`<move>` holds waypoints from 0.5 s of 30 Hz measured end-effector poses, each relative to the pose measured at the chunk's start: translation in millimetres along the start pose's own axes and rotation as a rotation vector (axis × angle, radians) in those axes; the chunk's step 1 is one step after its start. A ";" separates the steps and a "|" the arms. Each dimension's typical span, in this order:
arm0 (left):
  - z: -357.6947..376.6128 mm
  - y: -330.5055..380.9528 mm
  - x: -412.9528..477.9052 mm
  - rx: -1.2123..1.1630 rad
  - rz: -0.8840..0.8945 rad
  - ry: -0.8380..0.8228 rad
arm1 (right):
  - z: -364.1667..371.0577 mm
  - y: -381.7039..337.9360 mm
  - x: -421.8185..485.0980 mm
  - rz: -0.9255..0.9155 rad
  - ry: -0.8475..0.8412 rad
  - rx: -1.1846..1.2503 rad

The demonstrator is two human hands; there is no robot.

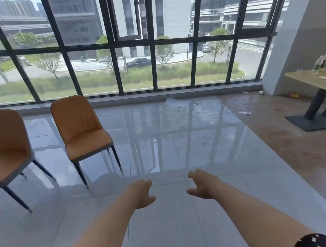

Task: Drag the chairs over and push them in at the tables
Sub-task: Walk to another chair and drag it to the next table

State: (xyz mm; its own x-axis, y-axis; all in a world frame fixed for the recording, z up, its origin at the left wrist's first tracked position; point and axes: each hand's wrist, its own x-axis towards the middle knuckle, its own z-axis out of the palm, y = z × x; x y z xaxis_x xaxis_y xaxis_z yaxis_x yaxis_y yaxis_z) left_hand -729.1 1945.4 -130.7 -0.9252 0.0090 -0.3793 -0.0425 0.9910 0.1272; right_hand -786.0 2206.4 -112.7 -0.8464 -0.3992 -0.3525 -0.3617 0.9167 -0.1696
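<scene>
Head view: left hand (143,194), right hand (203,185) empty, loosely spread, right of closest orange chair (83,129); grip backrest top, drag toward surface (301,77).

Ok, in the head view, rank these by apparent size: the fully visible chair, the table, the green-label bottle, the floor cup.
1. Chair
2. Table, cropped by the frame and farther off, so true size is unsure
3. Green-label bottle
4. Cup

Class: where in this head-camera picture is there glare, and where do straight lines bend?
Head view: the black-framed window wall reflects as grid-shaped glare on the glossy grey floor tiles; its outer bars bow from the wide lens; the clear plastic bottles far right are blurred.
</scene>
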 end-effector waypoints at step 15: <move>-103.1 -10.5 277.3 -0.035 -0.107 0.008 | -111.3 99.1 288.6 -0.087 0.006 0.009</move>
State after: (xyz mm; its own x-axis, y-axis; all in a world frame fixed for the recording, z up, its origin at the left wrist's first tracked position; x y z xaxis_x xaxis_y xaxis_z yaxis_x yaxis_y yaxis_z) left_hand -1024.0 1923.7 -142.8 -0.9178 -0.0978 -0.3849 -0.1541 0.9809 0.1184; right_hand -1109.6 2183.8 -128.8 -0.8144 -0.4768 -0.3307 -0.4299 0.8786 -0.2079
